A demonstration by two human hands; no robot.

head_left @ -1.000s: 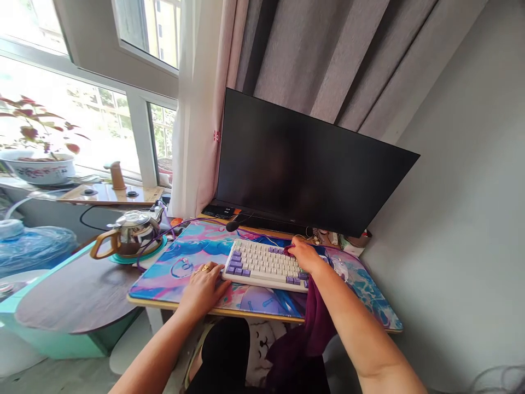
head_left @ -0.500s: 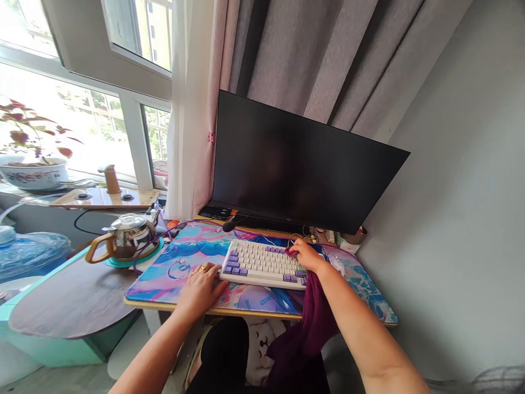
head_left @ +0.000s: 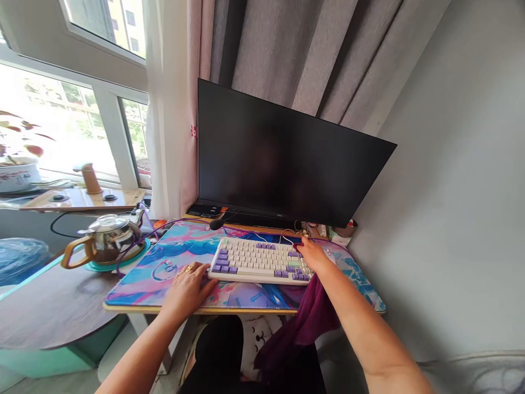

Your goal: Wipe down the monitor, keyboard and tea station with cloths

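While the keyboard [head_left: 258, 260] lies on the mat [head_left: 141, 287], our left hand [head_left: 187, 287] rests loosely open at its left corner; our right hand [head_left: 314, 256] pinches the cloth [head_left: 314, 309] near its upper right, calling, we judge, for light pressure.

The right hand [head_left: 310, 254] presses a purple cloth [head_left: 315, 306] on the keyboard [head_left: 258, 260].

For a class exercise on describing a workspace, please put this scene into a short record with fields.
Left hand: on the patterned mat, against the left end of the keyboard
Right hand: at the keyboard's right part, fingers gripping a purple cloth
Cloth hang: down past the front edge of the desk
Keys: white and purple, some pale green
Monitor: behind keyboard, screen dark
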